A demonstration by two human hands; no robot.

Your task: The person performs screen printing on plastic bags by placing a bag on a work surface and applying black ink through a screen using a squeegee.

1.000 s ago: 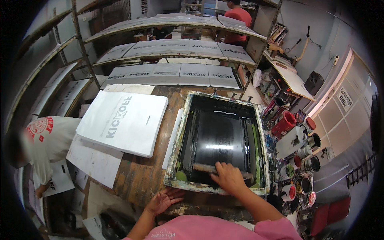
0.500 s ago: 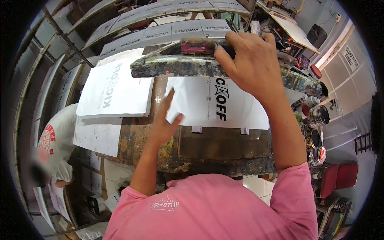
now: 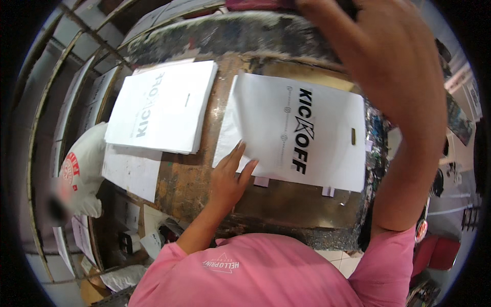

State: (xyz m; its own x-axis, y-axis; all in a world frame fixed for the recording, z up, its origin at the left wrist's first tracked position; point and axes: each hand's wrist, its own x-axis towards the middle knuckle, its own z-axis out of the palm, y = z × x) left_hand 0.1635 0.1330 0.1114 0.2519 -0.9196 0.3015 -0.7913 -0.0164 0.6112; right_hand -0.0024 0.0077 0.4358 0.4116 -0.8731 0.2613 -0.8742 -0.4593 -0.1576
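Note:
A white plastic bag (image 3: 332, 133) with black lettering and a slot-shaped handle hole lies flat on the worn printing board (image 3: 302, 204). My left hand (image 3: 227, 184) is at its near left corner, fingers and thumb apart, fingertips against the plastic, where the bag's left side wrinkles. High at the right, my right hand (image 3: 394, 56) grips the ink-stained screen-printing frame (image 3: 230, 38), raised over the far side of the board. Its fingertips run out of the picture at the top. A maroon-edged bar (image 3: 261, 4), perhaps a squeegee, shows behind the frame.
A stack of printed white bags (image 3: 174, 110) sits to the left of the board on a white sheet (image 3: 130, 171). Drying racks (image 3: 38, 117) line the left side. Someone in a white shirt (image 3: 84, 163) is down by them. A red chair (image 3: 442, 253) stands at the lower right.
The frame has come up and nearer with my right hand, uncovering the whole bag. My left hand has moved right and down, onto the bag's corner. The view has shifted too.

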